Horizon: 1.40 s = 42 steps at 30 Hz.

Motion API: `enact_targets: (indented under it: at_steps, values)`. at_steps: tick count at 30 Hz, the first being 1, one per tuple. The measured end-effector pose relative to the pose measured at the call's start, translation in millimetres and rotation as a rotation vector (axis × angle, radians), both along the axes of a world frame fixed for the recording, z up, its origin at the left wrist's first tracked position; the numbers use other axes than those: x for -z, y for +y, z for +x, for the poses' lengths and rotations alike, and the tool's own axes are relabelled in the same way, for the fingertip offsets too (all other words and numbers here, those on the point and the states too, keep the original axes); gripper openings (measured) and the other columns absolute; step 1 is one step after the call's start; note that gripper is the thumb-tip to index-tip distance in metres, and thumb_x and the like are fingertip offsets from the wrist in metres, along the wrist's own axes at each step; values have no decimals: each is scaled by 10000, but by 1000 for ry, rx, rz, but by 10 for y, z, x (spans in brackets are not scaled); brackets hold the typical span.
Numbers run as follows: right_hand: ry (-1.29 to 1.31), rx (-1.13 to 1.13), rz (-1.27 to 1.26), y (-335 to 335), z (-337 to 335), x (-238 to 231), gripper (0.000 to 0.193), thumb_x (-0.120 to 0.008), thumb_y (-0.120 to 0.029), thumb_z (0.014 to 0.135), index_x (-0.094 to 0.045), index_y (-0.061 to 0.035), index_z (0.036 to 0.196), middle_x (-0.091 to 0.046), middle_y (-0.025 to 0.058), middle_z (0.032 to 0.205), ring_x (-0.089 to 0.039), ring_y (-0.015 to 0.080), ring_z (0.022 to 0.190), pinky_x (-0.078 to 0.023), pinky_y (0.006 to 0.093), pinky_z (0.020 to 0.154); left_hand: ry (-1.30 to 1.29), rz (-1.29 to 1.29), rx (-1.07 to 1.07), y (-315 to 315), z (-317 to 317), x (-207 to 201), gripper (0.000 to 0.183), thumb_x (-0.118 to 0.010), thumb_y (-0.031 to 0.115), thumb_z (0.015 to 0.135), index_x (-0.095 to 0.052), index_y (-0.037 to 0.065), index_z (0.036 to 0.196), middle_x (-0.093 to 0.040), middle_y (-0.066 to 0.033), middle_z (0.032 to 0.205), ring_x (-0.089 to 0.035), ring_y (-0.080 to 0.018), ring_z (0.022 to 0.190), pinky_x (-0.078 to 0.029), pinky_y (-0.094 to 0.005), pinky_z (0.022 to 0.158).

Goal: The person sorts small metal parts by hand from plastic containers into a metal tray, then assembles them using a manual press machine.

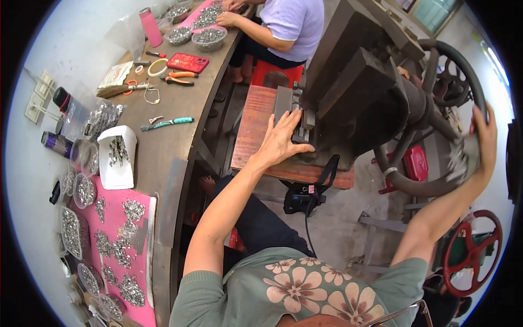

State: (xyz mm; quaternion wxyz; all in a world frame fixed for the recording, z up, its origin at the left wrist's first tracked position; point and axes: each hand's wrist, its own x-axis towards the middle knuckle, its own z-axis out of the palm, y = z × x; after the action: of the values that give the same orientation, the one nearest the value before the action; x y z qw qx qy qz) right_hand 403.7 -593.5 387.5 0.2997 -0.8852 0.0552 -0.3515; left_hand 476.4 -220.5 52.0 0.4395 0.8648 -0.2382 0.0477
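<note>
In front of me stands a dark manual press (364, 101) on a reddish wooden board (253, 117). My left hand (279, 139) lies palm down at the metal fixture (283, 101) of the press, fingers spread and thumb stretched aside; whether a small part lies under it is hidden. On the right, my right hand (485, 131) is wrapped round the rim of the press's large black handwheel (463, 57). A grey cloth (463, 158) is wound round the rim just below that hand.
On the left, a long table (169, 109) bears pliers (169, 123), a red phone (188, 62), a white container (117, 158) and a pink mat (147, 294) with piles of small metal parts. A co-worker (294, 27) sits beyond. Another red handwheel (473, 253) stands at the right.
</note>
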Motion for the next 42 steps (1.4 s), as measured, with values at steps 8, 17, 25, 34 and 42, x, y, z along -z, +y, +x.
enact_targets:
  at_steps: [8, 17, 25, 34, 42]
  values:
    - [-240, 182, -11, -169, -615, 1237, 461, -764, -185, 943, -540, 11, 1295, -645, 77, 919, -600, 131, 747, -506, 276, 734, -104, 75, 41, 178, 59, 8, 1032, -820, 461, 815, -323, -39, 1568, -403, -232, 1596, -324, -377, 1515, -185, -537, 1247]
    - [-495, 50, -215, -376, 54, 122, 575, -705, -304, 998, -494, -68, 1478, -552, 143, 1432, -554, 272, 1276, -466, 391, 1055, 242, -89, 53, 40, 965, -86, 841, -713, 196, 849, -343, 301, 1596, -570, -191, 1411, -492, -368, 1372, -311, -569, 1137]
    - [-457, -24, -310, -330, 2, 80, 417, -641, -182, 1030, -564, -25, 1409, -632, 161, 1309, -607, 257, 1209, -455, 355, 1065, -264, 78, -13, 184, 21, -185, 351, -836, 278, 761, -740, 129, 1064, -589, -72, 1161, -511, -288, 1205, -315, -511, 1062]
    - [136, -1072, -332, 2481, -150, 2160, 560, -764, -2, 788, -567, 37, 1311, -578, 213, 1298, -598, 388, 1166, -467, 430, 1037, -468, 11, -573, 801, -1458, -48, 307, -769, 256, 833, -680, 121, 1094, -623, -34, 1030, -537, -260, 1126, -313, -484, 1025]
    - [322, -1905, -213, 4158, -583, 2895, 440, -577, 127, 884, -587, 31, 1314, -636, 231, 1204, -651, 393, 1104, -518, 404, 942, -216, 126, -1227, 1593, -3387, 56, 271, -747, 230, 848, -692, 111, 1085, -653, -42, 1066, -570, -268, 1079, -314, -473, 1021]
